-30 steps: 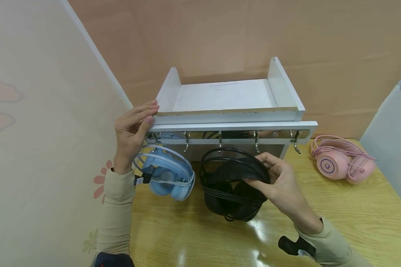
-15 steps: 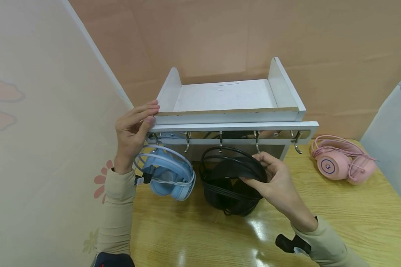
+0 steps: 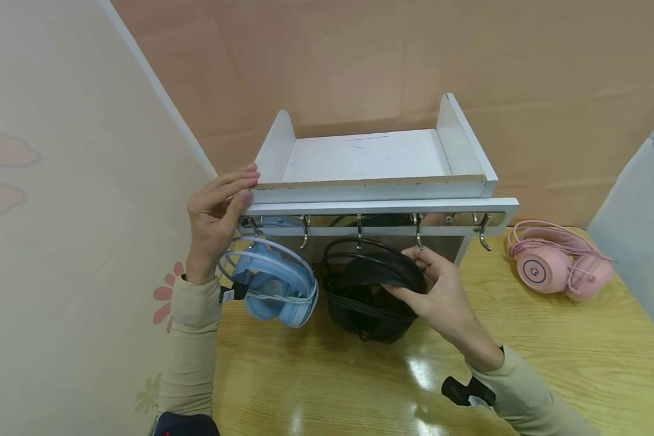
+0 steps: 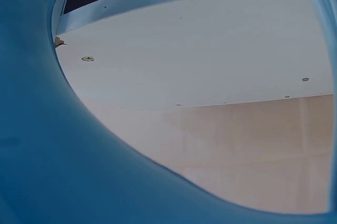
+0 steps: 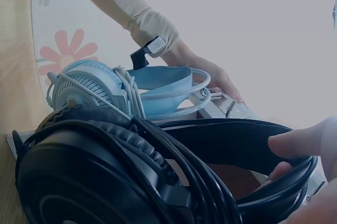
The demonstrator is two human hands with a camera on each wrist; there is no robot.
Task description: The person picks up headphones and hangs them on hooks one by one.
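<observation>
At the left end of a white shelf rack point(image 3: 370, 192), my left hand point(image 3: 212, 215) holds its corner, fingers over the top and thumb at the front. Blue headphones point(image 3: 277, 284) hang from the leftmost hook, just below that hand. In the left wrist view a blue headphone part point(image 4: 63, 145) blocks much of the picture. My right hand point(image 3: 441, 297) pinches the headband of black headphones point(image 3: 373, 290) at its right side, thumb inside the band. The black headphones' wire bows point(image 3: 360, 243) are at the middle hook; whether they rest on it I cannot tell. Their cable point(image 5: 195, 171) is wrapped around them.
Metal hooks point(image 3: 482, 233) line the rack's front rail. Pink headphones point(image 3: 558, 260) lie on the wooden table point(image 3: 567, 345) at the right, their cord wound over them. A pale wall panel point(image 3: 87, 242) with flower prints stands at the left.
My right hand has moved left and slightly up, carrying the black headphones closer to the middle hook and the blue headphones. The left hand and rack look the same.
</observation>
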